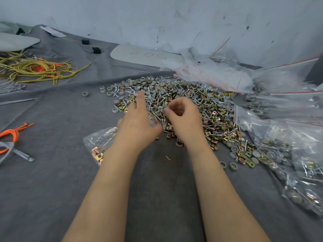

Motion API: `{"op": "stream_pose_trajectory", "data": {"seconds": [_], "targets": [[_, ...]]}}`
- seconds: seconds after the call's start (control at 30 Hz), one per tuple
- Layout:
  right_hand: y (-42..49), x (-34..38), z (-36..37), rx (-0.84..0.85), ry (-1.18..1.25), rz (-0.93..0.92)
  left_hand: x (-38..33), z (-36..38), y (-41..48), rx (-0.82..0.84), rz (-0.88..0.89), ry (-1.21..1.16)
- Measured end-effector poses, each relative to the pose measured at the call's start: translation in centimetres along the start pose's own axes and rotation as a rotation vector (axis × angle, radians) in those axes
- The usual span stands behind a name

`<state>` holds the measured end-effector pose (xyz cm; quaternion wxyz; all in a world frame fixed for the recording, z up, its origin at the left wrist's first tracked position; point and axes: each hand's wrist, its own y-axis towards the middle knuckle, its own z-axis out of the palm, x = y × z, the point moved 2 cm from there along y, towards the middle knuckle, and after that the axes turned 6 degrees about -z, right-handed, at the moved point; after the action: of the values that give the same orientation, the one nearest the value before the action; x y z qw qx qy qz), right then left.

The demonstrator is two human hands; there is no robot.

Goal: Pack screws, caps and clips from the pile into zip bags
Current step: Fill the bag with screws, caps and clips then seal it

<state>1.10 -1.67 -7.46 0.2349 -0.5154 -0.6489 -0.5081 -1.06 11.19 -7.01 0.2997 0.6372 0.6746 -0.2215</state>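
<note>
1. Grey-cloth desk (52, 189), scuffed white wall (174, 18).
2. Pile (185, 93) of screws, caps and clips mid-desk; filled zip bags (288, 163) to its right.
3. Grey panel (139, 55), red "50" legible.
4. Left hand (138, 119) with fingers straight over pile; right hand (183, 117) curled, contents unclear.
5. Small bag (99, 145) under left wrist.

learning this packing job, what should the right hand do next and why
Probably bring the right hand to the bag under the left hand: its fingers curl over the pile as if pinching parts, and the bag holds only clips.
</note>
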Motion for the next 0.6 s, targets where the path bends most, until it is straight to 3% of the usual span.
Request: {"op": "stream_pose_trajectory", "data": {"seconds": [0.1,0.2,0.27,0.3,0.43,0.6], "targets": [[-0.2,0.4,0.9,0.228,0.297,0.054,0.0,0.3,0.1,0.001,-0.005,0.001],[0.1,0.0,0.6,0.113,0.369,0.103,0.2,0.0,0.2,-0.009,-0.031,-0.006],[0.2,-0.4,0.1,0.01,0.107,0.093,0.4,-0.4,0.1,-0.051,-0.055,-0.039],[0.0,-0.4,0.2,0.034,-0.063,0.065,0.4,-0.7,0.1,-0.083,-0.073,-0.061],[-1.0,-0.1,2.7,0.314,-0.617,-0.045,0.6,-1.6,0.2,-0.188,-0.111,-0.153],[-1.3,0.4,3.7,0.26,-0.768,-0.072,0.6,-1.6,0.1,-0.202,-0.114,-0.189]]}}
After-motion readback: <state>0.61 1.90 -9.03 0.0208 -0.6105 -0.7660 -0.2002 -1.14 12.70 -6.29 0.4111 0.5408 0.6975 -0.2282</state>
